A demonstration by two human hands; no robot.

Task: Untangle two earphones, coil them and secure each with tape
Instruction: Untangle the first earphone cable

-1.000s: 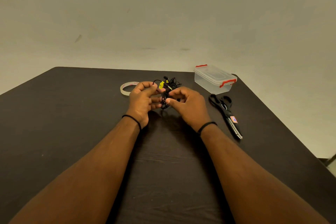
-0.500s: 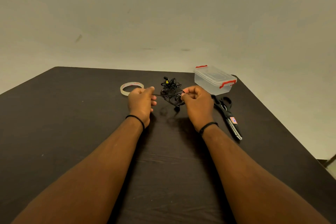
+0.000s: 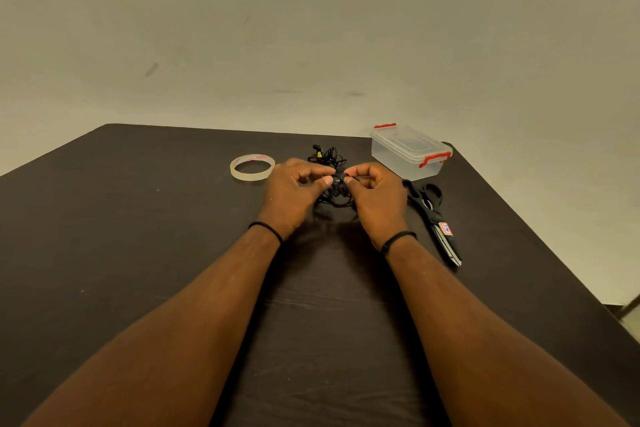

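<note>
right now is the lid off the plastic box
No, the clear plastic box stands closed at the far right of the table, its lid seated and the red clips down.

Tape roll (image 3: 252, 167) left of earphone tangle (image 3: 329, 158); box (image 3: 408, 152) right, scissors (image 3: 433, 215) before it.

Both forearms are bare, with no sleeves in view. A thin black band (image 3: 266, 229) circles the left wrist, just at 6 o'clock of the left hand (image 3: 291, 191). A similar thin black band (image 3: 398, 239) circles the right wrist below the right hand (image 3: 377, 196).
</note>
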